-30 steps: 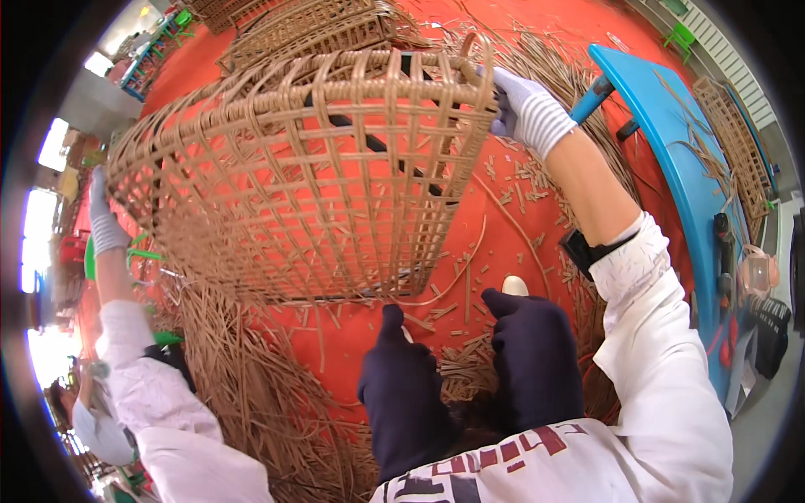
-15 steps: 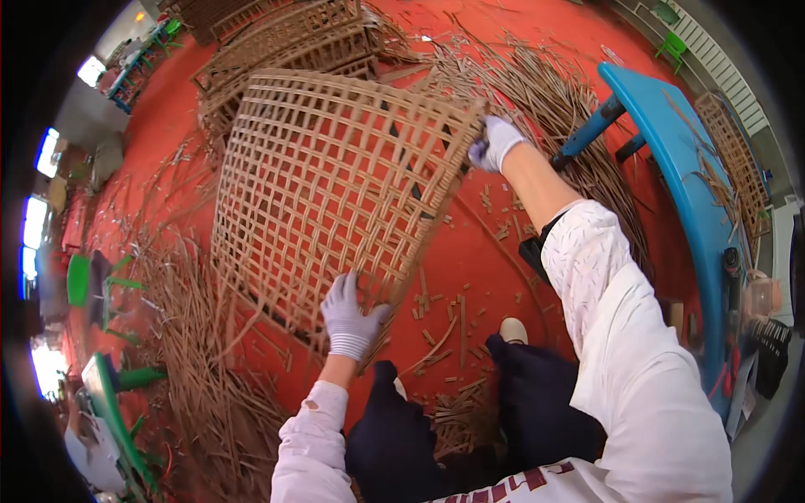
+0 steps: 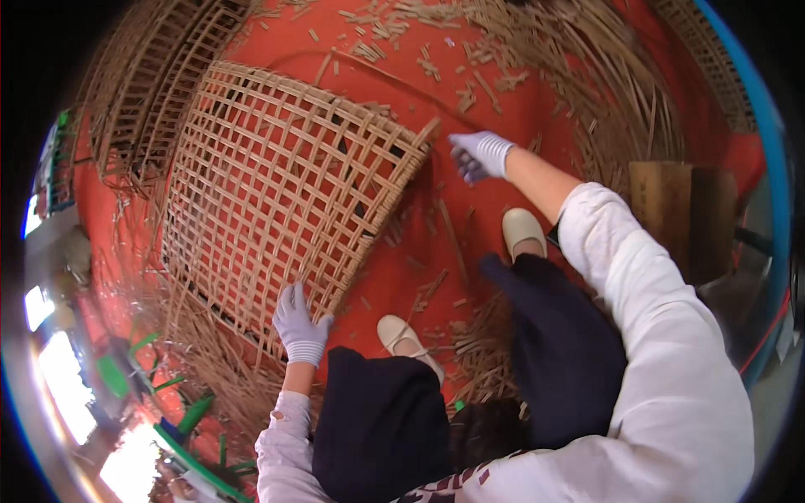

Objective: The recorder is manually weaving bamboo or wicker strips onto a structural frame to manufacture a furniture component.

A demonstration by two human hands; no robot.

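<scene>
Many loose strips (image 3: 616, 75), stacked wicker pcs (image 3: 155, 88) & brown box (image 3: 658, 197) around woven basket (image 3: 260, 183), front-L of feet (image 3: 524, 230).
L hand (image 3: 298, 327) spread on near edge; R hand (image 3: 482, 156) part-curled, just off corner. Box contents hidden.

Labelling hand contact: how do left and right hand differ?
Left hand touches the woven basket's near edge; right hand is apart from it, off a corner. Left hand's fingers look extended; right hand's look partly bent. Both wear pale gloves with striped cuffs.
</scene>
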